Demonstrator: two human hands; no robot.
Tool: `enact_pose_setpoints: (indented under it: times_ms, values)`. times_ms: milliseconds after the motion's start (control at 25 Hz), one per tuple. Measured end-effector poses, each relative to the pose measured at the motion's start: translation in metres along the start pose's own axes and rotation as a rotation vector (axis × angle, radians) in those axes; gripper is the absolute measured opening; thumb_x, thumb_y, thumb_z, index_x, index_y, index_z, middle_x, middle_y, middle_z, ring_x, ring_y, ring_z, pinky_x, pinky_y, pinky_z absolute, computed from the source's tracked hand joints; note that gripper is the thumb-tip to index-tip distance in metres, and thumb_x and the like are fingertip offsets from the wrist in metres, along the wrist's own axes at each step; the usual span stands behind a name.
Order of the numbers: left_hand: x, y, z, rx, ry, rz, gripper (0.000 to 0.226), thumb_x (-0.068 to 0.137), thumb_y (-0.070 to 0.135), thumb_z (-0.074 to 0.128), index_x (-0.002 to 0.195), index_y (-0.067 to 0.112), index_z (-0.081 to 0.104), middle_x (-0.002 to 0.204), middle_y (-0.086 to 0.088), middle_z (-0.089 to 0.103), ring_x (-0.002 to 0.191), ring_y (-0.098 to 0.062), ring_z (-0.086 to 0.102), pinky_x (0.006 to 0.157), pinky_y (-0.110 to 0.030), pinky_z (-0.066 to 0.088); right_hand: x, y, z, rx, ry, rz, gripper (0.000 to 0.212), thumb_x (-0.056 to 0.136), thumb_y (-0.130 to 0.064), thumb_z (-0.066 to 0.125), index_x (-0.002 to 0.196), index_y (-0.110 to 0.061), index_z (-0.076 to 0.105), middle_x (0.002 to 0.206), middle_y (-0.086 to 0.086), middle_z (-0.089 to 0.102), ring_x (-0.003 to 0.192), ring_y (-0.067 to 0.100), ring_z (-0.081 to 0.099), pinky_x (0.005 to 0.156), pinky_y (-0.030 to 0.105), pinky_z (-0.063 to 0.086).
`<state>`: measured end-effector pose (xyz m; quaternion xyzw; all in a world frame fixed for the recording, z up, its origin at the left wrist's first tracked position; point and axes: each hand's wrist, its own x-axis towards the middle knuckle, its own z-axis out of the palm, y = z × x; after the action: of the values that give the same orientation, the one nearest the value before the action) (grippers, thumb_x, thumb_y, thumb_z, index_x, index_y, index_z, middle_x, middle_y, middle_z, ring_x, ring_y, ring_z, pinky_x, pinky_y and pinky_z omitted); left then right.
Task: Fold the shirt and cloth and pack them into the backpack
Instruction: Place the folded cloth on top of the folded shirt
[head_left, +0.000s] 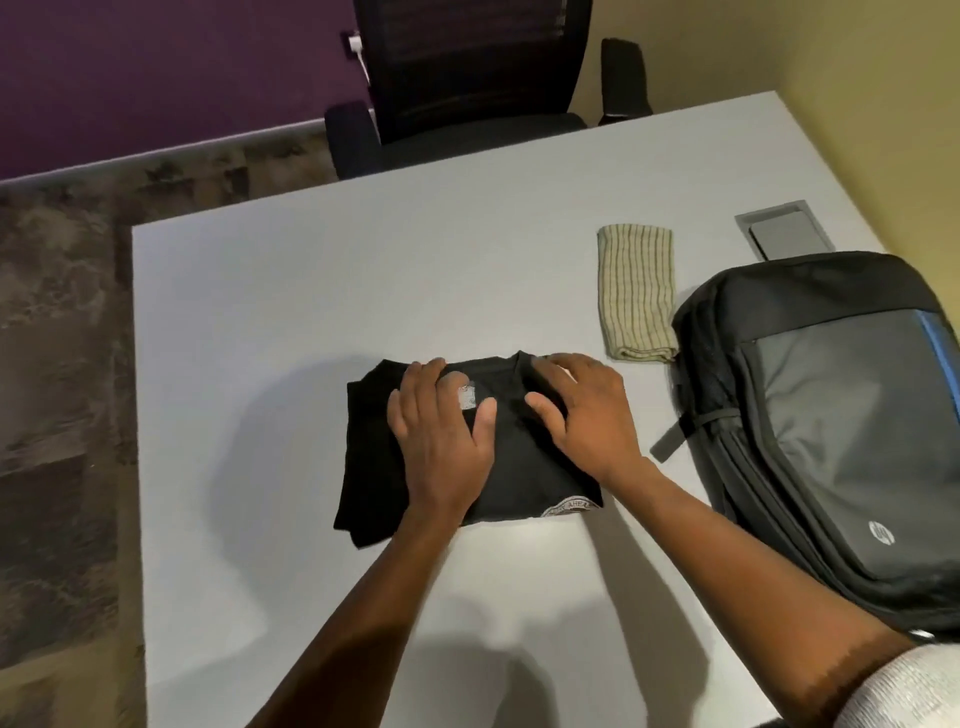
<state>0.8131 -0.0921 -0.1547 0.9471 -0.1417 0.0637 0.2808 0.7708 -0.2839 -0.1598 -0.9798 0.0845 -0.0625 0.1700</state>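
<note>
The black shirt (415, 467), folded into a rough square, is laid near the middle of the table (311, 291), toward its near edge. It is pressed flat by both hands: the left hand (441, 441) is spread palm-down over the collar label, and the right hand (582, 415) is spread beside it over the neckline. The striped cloth (636, 293), folded, is set farther back toward the right edge, just beside the backpack (831, 415), which is laid flat along that edge.

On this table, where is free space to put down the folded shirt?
Bare table lies left of the black shirt and behind it, toward the chair. The right side is crowded: striped cloth beside the backpack.
</note>
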Motion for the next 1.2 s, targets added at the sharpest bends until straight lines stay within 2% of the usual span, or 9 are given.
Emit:
enact_pose_setpoints:
  times_ms: [160,320,520,600,680,800,960,1080,1200]
  values:
    - [0.062,0.066,0.044,-0.282,-0.182,0.068,0.042,0.096,0.038,0.057,0.130,0.014,0.054,0.150,-0.008,0.041,0.142,-0.023,0.034,0.114,-0.041,0.034,0.056,0.067,-0.013,0.002,0.010,0.197,0.047,0.102,-0.042,0.045,0.140,-0.016,0.051,0.138,0.011,0.056,0.124,0.031,0.052,0.103,0.046,0.044]
    - [0.109,0.108,0.111,-0.364,-0.404,0.019,0.050,0.097,0.036,0.058,0.140,0.014,0.046,0.149,-0.006,0.040,0.135,-0.022,0.043,0.111,-0.042,0.042,0.099,0.118,-0.022,0.059,-0.036,0.360,0.049,0.092,-0.025,0.055,0.136,-0.005,0.044,0.133,0.017,0.052,0.119,0.037,0.051,0.097,0.047,0.045]
    - [0.138,0.139,0.166,-0.480,-0.564,-0.354,0.062,0.095,0.036,0.060,0.147,0.010,0.037,0.142,-0.008,0.052,0.126,-0.023,0.055,0.095,-0.032,0.048,0.136,0.143,-0.011,0.136,-0.140,0.673,0.084,0.092,-0.016,0.059,0.157,-0.006,0.007,0.158,0.021,0.020,0.142,0.040,0.027,0.116,0.046,0.033]
    - [0.146,0.145,0.177,-0.502,-0.578,-0.503,0.052,0.093,0.034,0.060,0.136,0.010,0.043,0.128,-0.005,0.060,0.110,-0.022,0.062,0.082,-0.032,0.054,0.147,0.143,-0.005,0.194,-0.194,0.796,0.092,0.092,-0.013,0.059,0.157,-0.007,-0.006,0.158,0.025,0.014,0.143,0.042,0.025,0.116,0.047,0.033]
    - [0.150,0.148,0.184,-0.545,-0.595,-0.565,0.031,0.091,0.027,0.060,0.118,0.014,0.052,0.104,0.004,0.063,0.094,-0.017,0.063,0.077,-0.036,0.059,0.153,0.142,-0.003,0.229,-0.214,0.876,0.094,0.092,-0.012,0.059,0.157,-0.006,-0.009,0.155,0.027,0.020,0.142,0.042,0.025,0.114,0.047,0.032]
    - [0.154,0.141,0.190,-0.661,-0.627,-0.620,0.015,0.082,0.025,0.063,0.092,0.015,0.069,0.086,0.001,0.072,0.082,-0.020,0.071,0.076,-0.043,0.063,0.153,0.141,-0.001,0.217,-0.175,0.923,0.095,0.090,-0.015,0.063,0.157,-0.008,-0.003,0.150,0.026,0.026,0.137,0.041,0.032,0.109,0.048,0.037]
    - [0.145,0.135,0.178,-0.627,-0.702,-0.672,0.013,0.083,0.023,0.067,0.079,0.010,0.066,0.081,-0.006,0.070,0.077,-0.023,0.068,0.063,-0.035,0.056,0.144,0.135,0.000,0.302,-0.134,1.028,0.089,0.084,-0.012,0.069,0.150,-0.006,0.011,0.135,0.023,0.048,0.118,0.037,0.054,0.085,0.042,0.051]
    - [0.138,0.131,0.158,-0.458,-0.694,-0.494,0.017,0.092,0.023,0.053,0.090,0.009,0.062,0.085,-0.004,0.064,0.073,-0.017,0.059,0.053,-0.026,0.041,0.136,0.128,-0.003,0.496,-0.105,1.096,0.085,0.080,-0.017,0.077,0.144,-0.003,0.022,0.124,0.013,0.055,0.111,0.032,0.060,0.078,0.038,0.055]
    - [0.133,0.131,0.126,-0.514,-0.680,-0.425,0.020,0.096,0.023,0.045,0.103,0.007,0.055,0.096,-0.003,0.063,0.079,-0.014,0.058,0.058,-0.025,0.042,0.117,0.116,-0.002,0.865,-0.002,1.204,0.086,0.072,-0.032,0.081,0.139,-0.003,0.037,0.117,0.009,0.064,0.098,0.028,0.068,0.076,0.041,0.062]
